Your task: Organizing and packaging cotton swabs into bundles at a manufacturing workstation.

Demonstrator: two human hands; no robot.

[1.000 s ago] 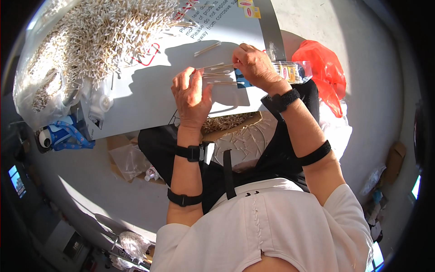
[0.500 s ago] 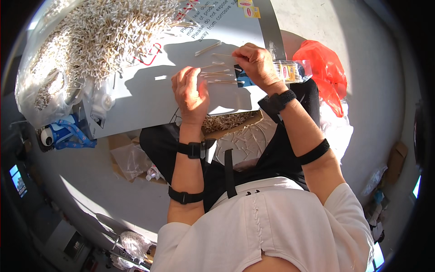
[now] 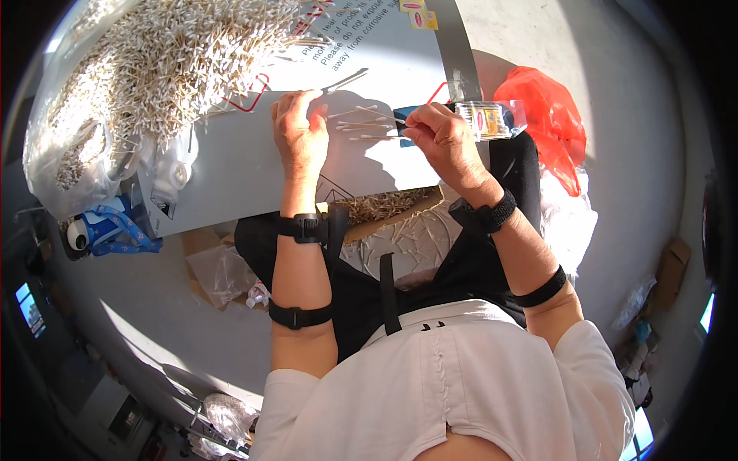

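My left hand (image 3: pixel 300 138) is over the grey board, thumb apart from the fingers. Its fingertips are beside a loose cotton swab (image 3: pixel 346 80); whether they touch it I cannot tell. My right hand (image 3: pixel 447 146) pinches a slanting cotton swab (image 3: pixel 382 114) by its right end. Just below, several more cotton swabs (image 3: pixel 367 131) lie roughly side by side, their right ends over a small dark blue piece (image 3: pixel 404 138). Part of that piece is hidden by my right fingers. Beyond this hand is a clear pack of swabs (image 3: pixel 483 121) with a yellow label.
A large heap of cotton swabs (image 3: pixel 184 61) spills from a clear bag (image 3: pixel 46 180) at the far left. Yellow labels (image 3: pixel 419 17) are at the board's (image 3: pixel 231 196) far edge. A red plastic bag (image 3: pixel 547 115) stands right; an open box of swabs (image 3: pixel 392 206) sits below.
My left hand has moved left and away from me, to the loose swab. My right hand has come down toward the row of swabs, bringing the pinched swab with it.
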